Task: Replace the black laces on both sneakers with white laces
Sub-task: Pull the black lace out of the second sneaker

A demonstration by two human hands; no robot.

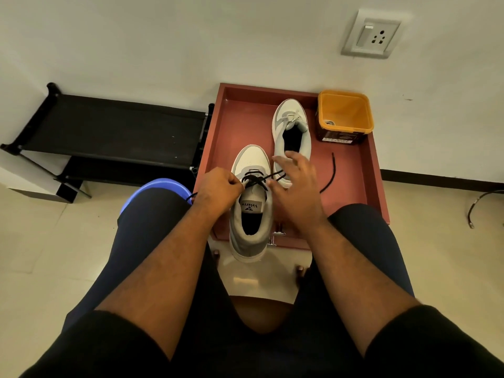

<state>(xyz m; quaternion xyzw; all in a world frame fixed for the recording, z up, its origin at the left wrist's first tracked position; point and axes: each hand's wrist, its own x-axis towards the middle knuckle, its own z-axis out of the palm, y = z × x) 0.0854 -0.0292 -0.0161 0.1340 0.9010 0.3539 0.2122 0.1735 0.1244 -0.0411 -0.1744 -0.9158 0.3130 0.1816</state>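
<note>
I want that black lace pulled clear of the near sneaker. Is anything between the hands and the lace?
Nothing visible. The left hand already pinches the black lace at the near sneaker, and the right hand is right beside its other end with fingers spread, though contact is unclear. The far sneaker lies beyond them.

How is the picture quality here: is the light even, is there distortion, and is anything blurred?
Head view: warm, soft, fairly even light; wide-angle distortion bends the dark skirting line and tilts the white wall socket; the grey-and-white near sneaker is sharp, its tongue label readable; the right hand shows slight blur.
</note>
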